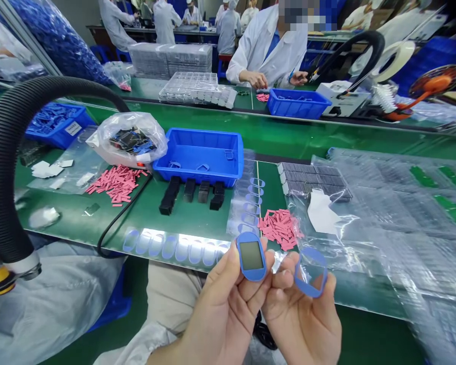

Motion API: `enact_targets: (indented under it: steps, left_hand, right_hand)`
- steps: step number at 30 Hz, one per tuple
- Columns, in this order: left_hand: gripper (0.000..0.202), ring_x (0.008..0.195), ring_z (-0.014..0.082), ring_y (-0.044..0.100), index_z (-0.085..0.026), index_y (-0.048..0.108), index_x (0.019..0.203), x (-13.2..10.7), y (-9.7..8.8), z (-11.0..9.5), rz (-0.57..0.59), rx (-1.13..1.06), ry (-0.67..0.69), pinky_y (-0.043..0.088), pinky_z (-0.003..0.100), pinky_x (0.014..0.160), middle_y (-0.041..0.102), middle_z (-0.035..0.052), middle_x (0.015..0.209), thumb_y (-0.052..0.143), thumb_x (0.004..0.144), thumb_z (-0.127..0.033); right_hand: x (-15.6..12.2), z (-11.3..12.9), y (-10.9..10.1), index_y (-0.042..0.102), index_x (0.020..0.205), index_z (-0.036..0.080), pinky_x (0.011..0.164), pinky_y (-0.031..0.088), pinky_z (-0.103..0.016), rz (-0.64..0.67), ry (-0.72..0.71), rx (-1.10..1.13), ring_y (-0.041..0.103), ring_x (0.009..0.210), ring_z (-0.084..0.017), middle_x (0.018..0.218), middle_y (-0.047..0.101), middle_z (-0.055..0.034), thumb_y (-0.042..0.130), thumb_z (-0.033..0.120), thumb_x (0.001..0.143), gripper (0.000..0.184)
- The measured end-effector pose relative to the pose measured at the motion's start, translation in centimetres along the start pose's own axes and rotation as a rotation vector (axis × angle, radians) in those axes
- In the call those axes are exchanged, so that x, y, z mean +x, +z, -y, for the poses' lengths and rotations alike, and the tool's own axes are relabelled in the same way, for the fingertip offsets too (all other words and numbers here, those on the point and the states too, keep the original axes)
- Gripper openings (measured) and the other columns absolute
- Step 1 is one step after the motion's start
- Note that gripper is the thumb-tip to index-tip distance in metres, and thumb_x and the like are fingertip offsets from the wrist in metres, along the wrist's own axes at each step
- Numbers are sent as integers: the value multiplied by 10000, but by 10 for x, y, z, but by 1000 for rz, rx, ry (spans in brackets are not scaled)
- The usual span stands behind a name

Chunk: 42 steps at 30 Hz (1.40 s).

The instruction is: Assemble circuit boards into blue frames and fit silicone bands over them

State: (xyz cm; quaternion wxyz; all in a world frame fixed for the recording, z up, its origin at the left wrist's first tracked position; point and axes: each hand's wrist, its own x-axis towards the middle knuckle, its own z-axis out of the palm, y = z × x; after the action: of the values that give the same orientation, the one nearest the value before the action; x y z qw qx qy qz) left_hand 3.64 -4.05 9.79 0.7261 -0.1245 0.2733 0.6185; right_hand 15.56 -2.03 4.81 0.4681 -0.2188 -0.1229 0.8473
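My left hand grips a small blue oval device with a grey rectangular screen, its face turned up toward me. Beside it, my right hand pinches a thin blue oval frame with an open middle. The fingers of both hands nearly meet between the two pieces. Just beyond them lies a pile of pink strips. More thin blue oval frames lie in a row along the bench's front edge, and others run in a column away from me.
A blue bin holds a few blue parts, with black stacked pieces before it. A black flexible hose arches at left. Clear trays cover the right side. A co-worker's hands are across the bench; another person's sleeve is at left.
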Motion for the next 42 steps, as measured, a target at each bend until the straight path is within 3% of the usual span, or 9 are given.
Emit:
enact_targets:
  steps: [6, 12, 18, 22, 33, 42]
  left_hand:
    - [259, 781, 120, 727, -130, 721, 864, -2, -1, 1, -14, -18, 11, 565, 184, 724, 783, 62, 821, 490, 920, -233]
    - [247, 825, 127, 723, -123, 722, 882, -1, -2, 1, 32, -3, 52, 565, 195, 774, 781, 65, 865, 499, 915, -225]
    - [259, 861, 126, 717, -136, 726, 894, 0, -1, -1, -59, -13, 29, 561, 190, 797, 777, 32, 922, 476, 925, -198]
    - [276, 854, 132, 719, -128, 726, 894, 0, -2, 2, -76, -27, 18, 565, 193, 785, 778, 39, 914, 465, 930, -210]
    - [335, 873, 94, 709, -126, 719, 969, -11, 1, 1, 92, -14, -75, 530, 160, 811, 778, 34, 908, 405, 955, -242]
    - [333, 848, 92, 713, -142, 733, 906, -12, 4, 1, 44, -48, -84, 519, 158, 818, 782, 27, 839, 421, 949, -247]
  right_hand:
    - [2, 0, 7, 706, 954, 263, 660, 561, -116, 19, -66, -44, 716, 792, -99, 912, 747, -10, 666, 460, 777, 268]
    - [1, 4, 13, 718, 933, 253, 683, 581, -178, -31, -187, -189, 720, 813, -146, 926, 747, -56, 645, 454, 797, 253]
    - [-2, 14, 13, 704, 986, 234, 722, 581, -217, -33, -315, -299, 712, 863, -171, 992, 735, -65, 653, 419, 795, 270]
    - [-1, 16, 14, 711, 948, 238, 692, 586, -219, -44, -304, -319, 717, 835, -170, 943, 747, -55, 621, 456, 810, 273]
    - [-6, 15, 16, 712, 955, 254, 662, 581, -211, 11, -262, -301, 722, 805, -169, 931, 746, -52, 621, 482, 799, 291]
    - [-6, 10, 10, 710, 921, 283, 627, 585, -251, -85, -274, -341, 723, 768, -188, 902, 753, -58, 599, 544, 787, 315]
